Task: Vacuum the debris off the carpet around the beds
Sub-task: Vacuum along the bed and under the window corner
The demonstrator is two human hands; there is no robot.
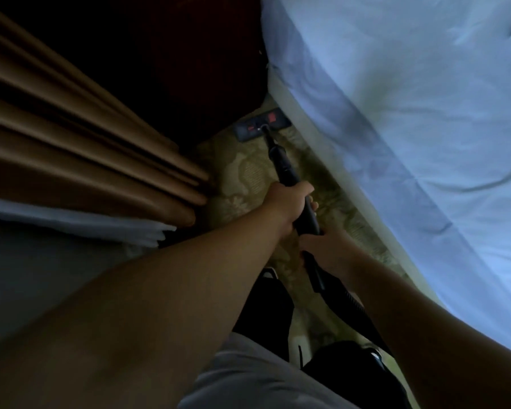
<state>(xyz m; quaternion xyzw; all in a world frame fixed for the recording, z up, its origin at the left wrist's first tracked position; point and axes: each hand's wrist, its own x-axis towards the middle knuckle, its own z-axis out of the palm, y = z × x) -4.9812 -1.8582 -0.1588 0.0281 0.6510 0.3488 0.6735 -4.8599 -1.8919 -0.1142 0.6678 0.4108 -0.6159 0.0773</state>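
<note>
Brown curtain (pixel 86 137) folds fill the left of the frame, with a strip of white sheer fabric (pixel 71 222) beneath them at mid-left. The left arm runs from the lower left corner up toward the centre, stretched nearly straight. The left hand (pixel 289 202) shows its back to the camera and wraps round the black wand (pixel 283 163), with fingertips showing on the wand's far side. From that grip the wand slants up and slightly left to the flat black head (pixel 250 129), which lies above centre on the patterned olive carpet (pixel 242 172), well ahead of both hands. It fills the narrow strip between a dark piece of furniture (pixel 189 69) and the bed edge. Two red patches mark the head's top; they are too blurred to read. Just below and right of the left hand, the right hand (pixel 325 246) grips the wand's lower end, its wrist bent, its forearm coming in from the lower right corner. Below that hand a black hose (pixel 354 311) trails down toward the bottom right. The bed (pixel 410 113), covered in pale sheeting, takes up the whole right side, its edge running diagonally beside the carpet strip.
</note>
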